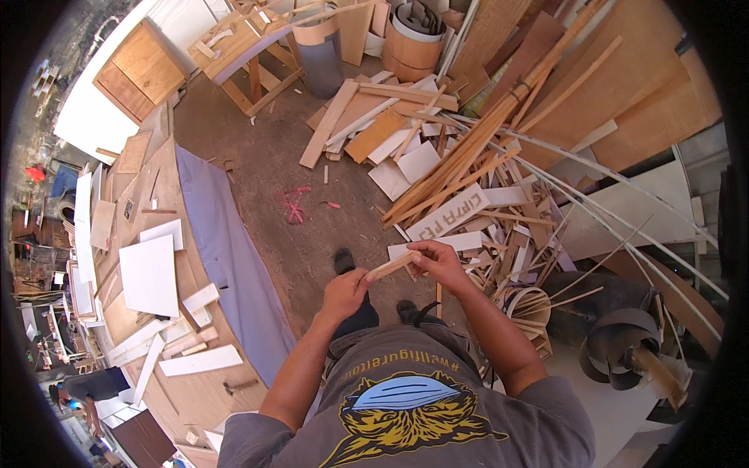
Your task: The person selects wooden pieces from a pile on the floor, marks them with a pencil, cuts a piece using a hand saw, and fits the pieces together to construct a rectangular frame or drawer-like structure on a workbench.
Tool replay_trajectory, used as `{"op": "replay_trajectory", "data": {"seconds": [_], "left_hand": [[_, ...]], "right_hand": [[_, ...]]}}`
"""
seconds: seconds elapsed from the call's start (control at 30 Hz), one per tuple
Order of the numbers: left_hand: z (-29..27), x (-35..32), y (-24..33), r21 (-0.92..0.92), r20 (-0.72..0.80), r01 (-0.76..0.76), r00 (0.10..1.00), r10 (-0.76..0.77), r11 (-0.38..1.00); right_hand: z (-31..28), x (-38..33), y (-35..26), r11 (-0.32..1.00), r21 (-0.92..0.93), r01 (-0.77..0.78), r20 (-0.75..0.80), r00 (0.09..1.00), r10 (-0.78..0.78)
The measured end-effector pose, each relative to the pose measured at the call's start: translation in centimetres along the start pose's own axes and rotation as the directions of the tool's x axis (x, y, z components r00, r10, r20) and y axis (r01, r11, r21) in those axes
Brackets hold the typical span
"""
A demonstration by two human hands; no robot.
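While we are standing over the dirt floor (265,179), we are holding a short wooden strip (392,266) in front of the chest, between both hands. The left hand (345,292) is closing around its near end, and the right hand (438,264) is pinching the far end with thumb and fingertips. We are judging that even pressure matters here (thin wood splits easily), with the scrap pile (468,171) lying just right.
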State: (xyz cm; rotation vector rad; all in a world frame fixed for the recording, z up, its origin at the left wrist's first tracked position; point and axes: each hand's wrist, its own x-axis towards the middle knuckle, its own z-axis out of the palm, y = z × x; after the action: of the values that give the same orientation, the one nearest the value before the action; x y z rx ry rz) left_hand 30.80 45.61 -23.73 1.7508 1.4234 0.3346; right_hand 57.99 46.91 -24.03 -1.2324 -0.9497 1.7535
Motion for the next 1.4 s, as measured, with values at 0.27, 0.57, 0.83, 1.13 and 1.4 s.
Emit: {"op": "replay_trajectory", "data": {"seconds": [0.27, 0.57, 0.83, 1.13, 1.4], "left_hand": [[-8.6, 6.4, -4.8, -0.198, 0.081, 0.067, 0.995, -0.051, 0.978], [-8.1, 11.3, -7.6, 0.029, 0.257, 0.180, 0.949, -0.181, 0.983], [-0.8, 9.9, -2.5, -0.191, 0.529, 0.280, 0.837, -0.141, 0.941], [12.4, 2.0, 1.1, -0.067, 0.527, 0.306, 0.819, -0.226, 0.950], [18.5, -0.9, 5.9, -0.057, 0.656, 0.414, 0.701, -0.278, 0.908]], "right_hand": [[6.1, 11.2, -1.6, 0.995, -0.081, -0.064, -0.144, 0.988, 0.052], [8.3, 12.9, -0.1, 0.876, -0.466, -0.123, -0.520, 0.839, -0.159], [2.2, 4.0, 6.9, 0.989, -0.124, 0.084, -0.533, 0.835, -0.138], [-6.5, -7.9, 13.0, 0.981, -0.144, -0.127, -0.486, 0.873, 0.042], [-11.6, -16.4, 14.9, 0.979, -0.059, -0.197, -0.502, 0.853, 0.142]]}}
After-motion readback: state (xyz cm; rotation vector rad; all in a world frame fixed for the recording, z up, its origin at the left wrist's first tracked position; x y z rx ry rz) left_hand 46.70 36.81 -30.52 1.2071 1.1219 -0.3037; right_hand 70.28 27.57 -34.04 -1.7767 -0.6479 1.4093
